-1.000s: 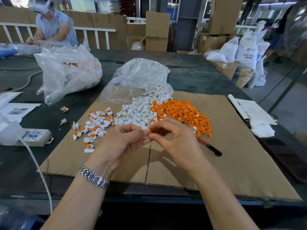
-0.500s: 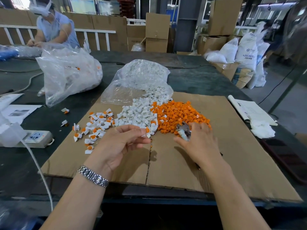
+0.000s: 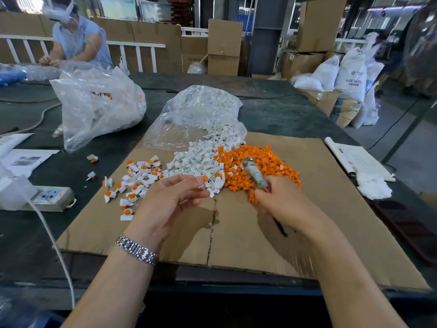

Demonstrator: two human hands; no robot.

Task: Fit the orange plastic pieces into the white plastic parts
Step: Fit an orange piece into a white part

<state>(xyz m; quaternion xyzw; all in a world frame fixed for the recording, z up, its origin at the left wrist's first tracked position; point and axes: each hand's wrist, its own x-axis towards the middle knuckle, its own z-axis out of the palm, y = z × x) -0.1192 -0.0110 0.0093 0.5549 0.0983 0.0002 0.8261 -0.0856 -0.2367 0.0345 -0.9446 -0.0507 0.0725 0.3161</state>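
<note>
head view: white sack [image 3: 351,73] reads "abs resin"

Your dark tabletop [image 3: 272,114] carries a cardboard sheet [image 3: 331,209], two plastic bags [image 3: 94,110], a power strip [image 3: 50,196] and papers [image 3: 26,159].

Blurred tool [image 3: 255,174] in right grip [image 3: 277,200]

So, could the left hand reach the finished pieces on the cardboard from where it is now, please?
Probably yes: the left hand hovers just right of the finished pieces with nothing between them, though its fingertips already pinch a white part.
</note>
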